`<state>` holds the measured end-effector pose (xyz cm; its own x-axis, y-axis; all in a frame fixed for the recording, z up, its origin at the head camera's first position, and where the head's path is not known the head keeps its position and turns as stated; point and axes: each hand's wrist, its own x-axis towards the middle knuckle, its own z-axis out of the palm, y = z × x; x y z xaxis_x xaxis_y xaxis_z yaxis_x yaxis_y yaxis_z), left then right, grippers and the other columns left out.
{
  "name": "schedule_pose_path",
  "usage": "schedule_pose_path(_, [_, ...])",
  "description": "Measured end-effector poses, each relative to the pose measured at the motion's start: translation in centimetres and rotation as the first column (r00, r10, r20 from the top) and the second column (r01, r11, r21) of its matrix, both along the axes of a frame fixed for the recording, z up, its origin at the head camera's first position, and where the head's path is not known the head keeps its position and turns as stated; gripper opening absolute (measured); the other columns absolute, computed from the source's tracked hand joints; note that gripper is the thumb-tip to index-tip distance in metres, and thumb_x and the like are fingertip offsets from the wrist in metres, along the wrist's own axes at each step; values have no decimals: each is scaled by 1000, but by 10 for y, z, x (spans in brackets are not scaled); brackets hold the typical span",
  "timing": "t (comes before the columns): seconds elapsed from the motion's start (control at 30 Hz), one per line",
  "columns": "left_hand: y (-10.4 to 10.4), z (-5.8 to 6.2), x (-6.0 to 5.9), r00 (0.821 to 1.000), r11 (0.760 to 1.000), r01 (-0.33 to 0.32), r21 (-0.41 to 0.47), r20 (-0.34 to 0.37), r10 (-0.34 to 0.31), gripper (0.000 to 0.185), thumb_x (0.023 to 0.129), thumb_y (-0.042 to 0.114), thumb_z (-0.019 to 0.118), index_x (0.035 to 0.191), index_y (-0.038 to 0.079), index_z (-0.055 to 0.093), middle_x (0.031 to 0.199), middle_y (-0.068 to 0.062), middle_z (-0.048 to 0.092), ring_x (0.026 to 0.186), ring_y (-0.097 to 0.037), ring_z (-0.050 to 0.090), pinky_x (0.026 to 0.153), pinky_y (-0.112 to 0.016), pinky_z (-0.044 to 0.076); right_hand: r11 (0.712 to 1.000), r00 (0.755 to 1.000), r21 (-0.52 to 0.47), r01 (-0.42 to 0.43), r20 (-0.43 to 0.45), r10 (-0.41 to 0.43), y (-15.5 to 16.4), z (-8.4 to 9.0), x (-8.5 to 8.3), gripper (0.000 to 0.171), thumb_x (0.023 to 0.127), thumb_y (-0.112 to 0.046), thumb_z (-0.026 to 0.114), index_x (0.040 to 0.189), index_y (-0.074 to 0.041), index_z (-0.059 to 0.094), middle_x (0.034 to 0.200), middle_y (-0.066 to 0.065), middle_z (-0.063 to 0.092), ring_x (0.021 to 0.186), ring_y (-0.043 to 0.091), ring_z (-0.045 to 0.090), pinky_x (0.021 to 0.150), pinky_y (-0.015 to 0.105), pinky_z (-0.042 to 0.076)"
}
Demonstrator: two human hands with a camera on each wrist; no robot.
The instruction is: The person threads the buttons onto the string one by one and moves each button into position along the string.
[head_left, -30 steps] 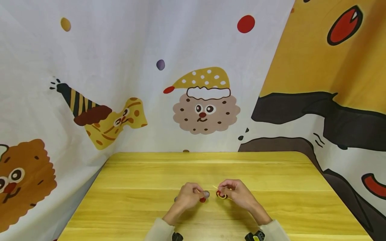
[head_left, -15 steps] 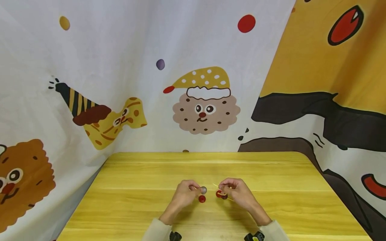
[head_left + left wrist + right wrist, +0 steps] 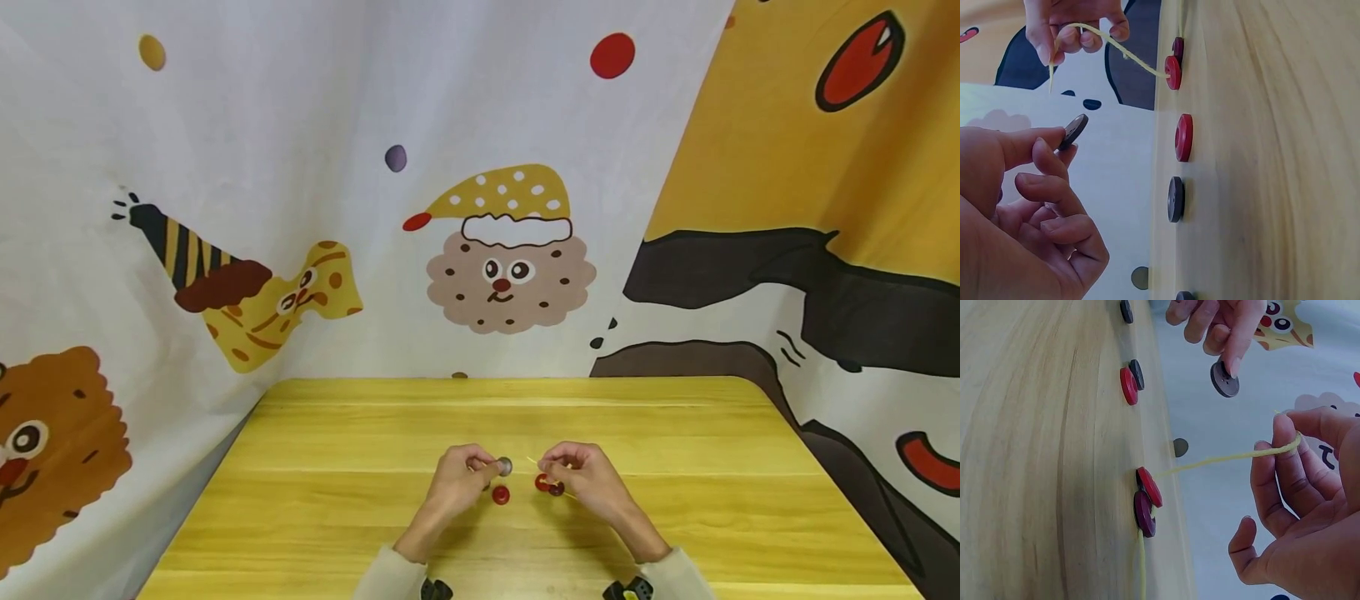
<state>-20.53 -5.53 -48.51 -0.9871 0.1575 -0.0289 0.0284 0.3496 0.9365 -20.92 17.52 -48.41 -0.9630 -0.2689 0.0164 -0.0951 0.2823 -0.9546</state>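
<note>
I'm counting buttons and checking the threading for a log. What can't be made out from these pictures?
- Button holes: on the grey button pinched in the left hand, too small in the head view and turned edge-on at the left wrist.
- Button total: a dark button is cut off by the bottom edge of the left wrist view.
- Yellow string: its far end leaves the bottom edge of the right wrist view; the right hand grips the other end.

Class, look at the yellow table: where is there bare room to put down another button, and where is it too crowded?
The table is bare along its far edge by the cartoon cloth, and on both outer sides of the hands. It is crowded near the front middle: the left hand pinches a grey button, a loose red button lies below it, and the right hand holds yellow string carrying two buttons.
</note>
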Motion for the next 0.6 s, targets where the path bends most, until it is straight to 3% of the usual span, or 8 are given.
schedule_pose_path(0.2, [2, 1, 1, 1000, 1000, -18, 18, -12, 18, 15, 90, 22, 72, 87, 7, 70, 81, -17, 66, 60, -15, 54, 48, -23, 41, 1000, 1000, 1, 6, 5, -6, -5, 1, 0, 21, 93, -18, 68, 98, 2, 69, 92, 24, 70, 78, 36, 67, 64, 41, 57])
schedule_pose_path(0.4, [2, 3, 1, 999, 998, -38, 43, -13, 38, 16, 90, 22, 73, 87, 6, 70, 77, -14, 65, 56, -13, 52, 45, -22, 39, 1000, 1000, -24, -18, 0, 18, -9, 2, -1, 17, 93, -16, 68, 97, 1, 69, 89, 24, 69, 75, 27, 67, 65, 42, 58])
schedule_pose_path(0.6, [4, 4, 2, 998, 997, -60, 44, -27, 62, 17, 89, 24, 74, 86, 8, 71, 74, -8, 65, 63, -24, 60, 46, -24, 41, 999, 1000, -27, -23, 12, 23, -11, 0, -1, 16, 94, -13, 67, 97, 2, 68, 86, 24, 68, 72, 23, 65, 64, 39, 57])
